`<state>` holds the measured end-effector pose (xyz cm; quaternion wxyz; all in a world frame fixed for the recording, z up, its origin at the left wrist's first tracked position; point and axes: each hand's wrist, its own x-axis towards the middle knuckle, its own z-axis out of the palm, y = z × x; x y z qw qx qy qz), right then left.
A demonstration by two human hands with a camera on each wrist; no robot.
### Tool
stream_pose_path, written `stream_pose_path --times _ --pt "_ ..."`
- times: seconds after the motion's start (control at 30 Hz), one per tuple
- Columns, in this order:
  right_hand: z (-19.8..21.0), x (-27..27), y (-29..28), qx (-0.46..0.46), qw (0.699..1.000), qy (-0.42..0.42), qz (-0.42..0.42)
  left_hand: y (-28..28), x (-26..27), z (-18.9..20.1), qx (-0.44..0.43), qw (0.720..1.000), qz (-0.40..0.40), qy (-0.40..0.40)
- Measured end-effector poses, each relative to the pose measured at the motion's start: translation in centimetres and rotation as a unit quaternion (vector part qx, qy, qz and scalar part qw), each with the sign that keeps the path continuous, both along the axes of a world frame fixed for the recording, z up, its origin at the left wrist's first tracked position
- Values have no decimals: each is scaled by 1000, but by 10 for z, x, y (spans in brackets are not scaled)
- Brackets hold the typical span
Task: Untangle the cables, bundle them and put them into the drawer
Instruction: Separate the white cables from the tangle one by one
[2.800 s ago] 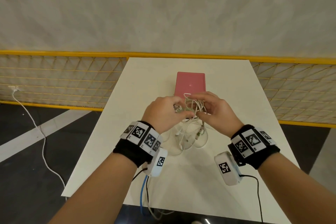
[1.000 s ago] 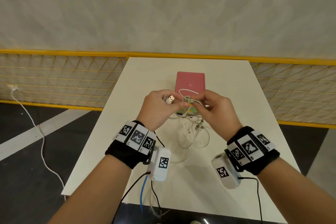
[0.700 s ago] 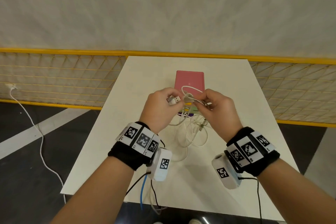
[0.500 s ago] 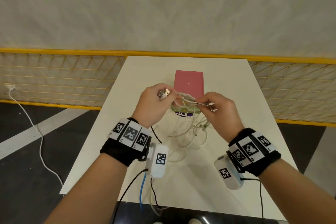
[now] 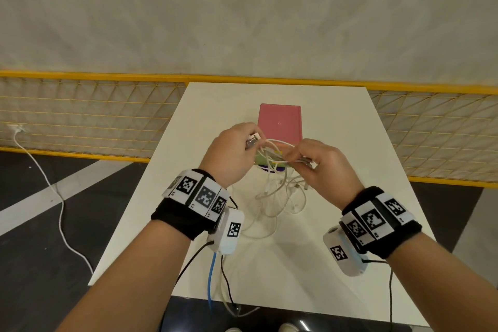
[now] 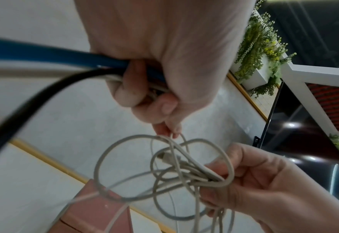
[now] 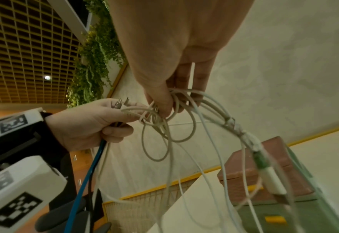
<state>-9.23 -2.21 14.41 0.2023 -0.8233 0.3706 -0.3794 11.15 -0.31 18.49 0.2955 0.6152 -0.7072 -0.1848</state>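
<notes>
Cables [image 5: 279, 191]: white, knotted; raised between both hands above table [image 5: 336, 121], slack loops trailing onto its top.
Left hand [image 5: 231, 155]: curled around metal plug ends [image 5: 252, 141], gripping.
Right hand [image 5: 323, 167]: pinching the knot's gathered strands.
Drawer unit [image 5: 280, 122]: pink-topped, just beyond the hands.
Risk: knot likely tightening if plugs pulled outward before loops loosened; dangling connectors possibly snagging.

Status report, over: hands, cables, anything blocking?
Left hand pinches plug ends. Right hand grips the knot. White cables still tangled, trailing to table. Nothing blocking.
</notes>
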Motion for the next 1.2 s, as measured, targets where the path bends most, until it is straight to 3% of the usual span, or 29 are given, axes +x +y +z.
stream_pose_path --times 0.1,0.27,0.43,0.5,0.63,0.77,0.83,0.93,1.03,1.13,1.2 --pt "5 0 -3 10 999 35 4 -2 -3 -4 -7 999 40 20" --pt "18 5 -4 75 997 31 15 -7 -7 -9 8 973 89 213" --pt "28 9 -2 227 967 -90 70 -5 -5 -5 30 998 -14 57" --pt "29 12 -2 267 952 -128 81 -4 -3 -4 42 998 -29 45" --pt "19 12 -6 252 965 -46 61 -2 -3 1 62 988 -18 141" --pt "8 6 -11 160 984 61 47 -1 -3 4 123 953 29 276" --pt "5 6 -14 125 989 68 25 -1 0 1 147 942 28 300" --pt "4 4 -17 131 991 12 -29 2 3 -1 170 937 7 306" --pt "6 5 -17 146 987 -32 -58 7 -1 -4 133 944 11 301" --pt "7 9 -13 142 988 -22 -53 1 -1 -9 34 953 72 293" --pt "7 11 -10 136 990 20 -28 -4 3 -13 -38 970 101 220"
